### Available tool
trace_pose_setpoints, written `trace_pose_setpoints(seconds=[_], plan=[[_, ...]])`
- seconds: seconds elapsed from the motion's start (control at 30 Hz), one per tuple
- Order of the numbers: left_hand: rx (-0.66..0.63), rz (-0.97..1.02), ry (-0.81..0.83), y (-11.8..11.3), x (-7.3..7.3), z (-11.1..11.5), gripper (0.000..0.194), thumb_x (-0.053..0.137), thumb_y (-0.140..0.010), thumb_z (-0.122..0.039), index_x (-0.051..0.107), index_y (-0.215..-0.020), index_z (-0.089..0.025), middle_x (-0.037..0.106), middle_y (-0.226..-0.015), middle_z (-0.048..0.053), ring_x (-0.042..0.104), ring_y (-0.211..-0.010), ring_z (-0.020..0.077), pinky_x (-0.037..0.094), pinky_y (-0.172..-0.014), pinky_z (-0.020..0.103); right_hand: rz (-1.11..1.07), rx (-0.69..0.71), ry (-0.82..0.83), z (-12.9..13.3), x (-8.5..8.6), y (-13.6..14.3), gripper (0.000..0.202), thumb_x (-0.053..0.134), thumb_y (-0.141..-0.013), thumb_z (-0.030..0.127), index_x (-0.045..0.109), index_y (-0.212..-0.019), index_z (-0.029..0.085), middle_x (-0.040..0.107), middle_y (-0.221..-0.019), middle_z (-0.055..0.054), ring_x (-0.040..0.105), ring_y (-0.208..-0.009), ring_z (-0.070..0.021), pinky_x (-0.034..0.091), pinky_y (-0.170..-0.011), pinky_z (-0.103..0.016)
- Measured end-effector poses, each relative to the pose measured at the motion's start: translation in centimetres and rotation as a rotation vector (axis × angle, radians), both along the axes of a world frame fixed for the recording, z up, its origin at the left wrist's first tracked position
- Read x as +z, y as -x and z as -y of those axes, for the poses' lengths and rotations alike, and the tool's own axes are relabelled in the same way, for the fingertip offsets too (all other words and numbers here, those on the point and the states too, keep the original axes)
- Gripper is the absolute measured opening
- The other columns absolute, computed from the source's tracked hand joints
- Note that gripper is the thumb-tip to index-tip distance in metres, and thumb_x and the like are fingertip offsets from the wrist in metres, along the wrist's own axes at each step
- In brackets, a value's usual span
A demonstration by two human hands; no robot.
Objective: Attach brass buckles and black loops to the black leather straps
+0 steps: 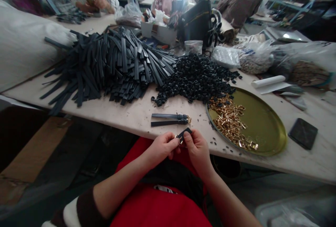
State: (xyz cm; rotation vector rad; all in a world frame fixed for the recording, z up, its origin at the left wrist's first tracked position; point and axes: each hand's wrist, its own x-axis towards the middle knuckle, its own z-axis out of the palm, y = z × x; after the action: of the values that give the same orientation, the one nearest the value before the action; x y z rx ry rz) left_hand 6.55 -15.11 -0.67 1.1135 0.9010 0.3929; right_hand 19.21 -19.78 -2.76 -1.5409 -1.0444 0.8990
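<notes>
My left hand (168, 144) pinches a small gold buckle (181, 140) at the table's front edge. Close beside it, my right hand (196, 146) grips a dark leather strap (186, 133) between thumb and fingers. The buckle sits against the strap, though the fingers hide how they join. Just beyond my hands lie two finished-looking dark straps (169, 116) with gold buckles at their right ends. A large heap of loose dark straps (112, 62) spreads behind them on the left. Next to it is a pile of small black loops (195, 78).
On the right, a round gold tray (273, 129) holds many gold buckles (229, 120). A black square block (303, 133) lies beyond it. Plastic bags (256, 59) and a black bag (195, 20) stand at the back. A co-worker (98, 1) sits across the table.
</notes>
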Motion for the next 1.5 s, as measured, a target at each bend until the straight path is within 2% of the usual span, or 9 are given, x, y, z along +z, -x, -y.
trace_pose_setpoints(seconds=[0.33, 0.57, 0.73, 0.9, 1.07, 1.17, 1.23, 1.33, 1.5], plan=[[0.014, 0.048, -0.032, 0.3, 0.9, 1.5, 0.027, 0.051, -0.075, -0.041, 0.044, -0.068, -0.016, 0.052, -0.056, -0.004, 0.038, -0.04, 0.0045, 0.028, -0.041, 0.018, -0.214, 0.004, 0.02, 0.7, 1.4, 0.2, 0.023, 0.054, -0.077, 0.043, 0.052, -0.075, 0.02, 0.053, -0.063, 0.003, 0.049, -0.057, -0.0124, 0.042, -0.054, -0.025], [0.015, -0.074, -0.175, 0.8, 0.2, 1.9, 0.021, 0.047, -0.077, -0.035, 0.044, -0.066, -0.017, 0.049, -0.055, -0.005, 0.04, -0.043, 0.0064, 0.031, -0.043, 0.019, 0.293, 0.062, -0.128, 2.2, 1.2, 0.4, 0.008, 0.056, -0.076, 0.03, 0.057, -0.078, 0.023, 0.059, -0.075, -0.002, 0.054, -0.072, -0.018, 0.042, -0.068, -0.031], [-0.123, -0.162, -0.23, 1.9, 0.9, 1.7, 0.029, 0.049, -0.078, -0.043, 0.046, -0.068, -0.016, 0.05, -0.055, -0.005, 0.038, -0.043, 0.0067, 0.026, -0.04, 0.018, -0.136, 0.16, 0.144, 1.5, 1.3, -0.1, 0.021, 0.062, -0.07, 0.038, 0.05, -0.067, 0.021, 0.051, -0.057, 0.004, 0.047, -0.053, -0.0125, 0.038, -0.051, -0.024], [-0.1, -0.248, -0.283, 1.6, 0.9, -0.3, 0.035, 0.053, -0.074, -0.048, 0.044, -0.061, -0.017, 0.045, -0.047, -0.006, 0.038, -0.043, 0.0079, 0.027, -0.042, 0.019, -0.161, 0.175, 0.101, 0.3, 0.8, 0.3, 0.022, 0.063, -0.071, 0.039, 0.051, -0.069, 0.019, 0.051, -0.059, 0.005, 0.046, -0.056, -0.0111, 0.037, -0.053, -0.023], [-0.073, -0.192, -0.288, 0.5, 0.2, -2.4, 0.035, 0.056, -0.073, -0.032, 0.047, -0.103, -0.018, 0.053, -0.061, -0.007, 0.048, -0.048, 0.0094, 0.037, -0.047, 0.019, -0.111, 0.417, 0.093, -2.2, 0.6, -2.2, 0.037, 0.037, -0.087, 0.046, 0.057, -0.075, 0.018, 0.055, -0.063, 0.0, 0.05, -0.06, -0.0127, 0.04, -0.057, -0.024], [-0.146, -0.18, -0.353, 0.2, -0.1, -3.5, 0.022, 0.049, -0.079, -0.034, 0.054, -0.094, -0.018, 0.05, -0.061, -0.006, 0.045, -0.049, 0.0081, 0.036, -0.047, 0.018, 0.079, 0.37, 0.063, -6.4, 0.4, -5.9, 0.044, 0.026, -0.089, 0.045, 0.059, -0.081, 0.016, 0.056, -0.063, -0.002, 0.052, -0.058, -0.0144, 0.042, -0.057, -0.026], [-0.106, -0.204, -0.342, 0.1, -0.4, -4.2, 0.027, 0.042, -0.083, -0.041, 0.052, -0.078, -0.017, 0.046, -0.056, -0.006, 0.041, -0.045, 0.0073, 0.032, -0.043, 0.018, 0.495, 0.163, -0.012, -10.0, 0.0, -8.2, 0.024, 0.044, -0.085, 0.034, 0.06, -0.088, 0.017, 0.059, -0.077, -0.004, 0.055, -0.072, -0.0163, 0.042, -0.066, -0.027], [-0.038, -0.201, -0.276, 0.1, -1.0, -5.1, 0.034, 0.039, -0.083, -0.048, 0.045, -0.069, -0.018, 0.044, -0.05, -0.007, 0.036, -0.04, 0.0068, 0.028, -0.04, 0.018, 0.946, 0.117, 0.054, -14.0, -1.1, -9.9, 0.017, 0.046, -0.083, 0.022, 0.061, -0.09, 0.018, 0.058, -0.088, -0.007, 0.056, -0.075, -0.0181, 0.04, -0.068, -0.028], [-0.014, -0.212, -0.226, 0.1, -1.4, -5.6, 0.033, 0.041, -0.083, -0.047, 0.045, -0.069, -0.018, 0.044, -0.049, -0.007, 0.035, -0.04, 0.0067, 0.028, -0.04, 0.018, 1.017, 0.171, 0.071, -14.5, -2.5, -9.3, 0.012, 0.048, -0.079, 0.016, 0.059, -0.08, 0.017, 0.057, -0.084, -0.007, 0.054, -0.073, -0.0175, 0.038, -0.067, -0.027]])
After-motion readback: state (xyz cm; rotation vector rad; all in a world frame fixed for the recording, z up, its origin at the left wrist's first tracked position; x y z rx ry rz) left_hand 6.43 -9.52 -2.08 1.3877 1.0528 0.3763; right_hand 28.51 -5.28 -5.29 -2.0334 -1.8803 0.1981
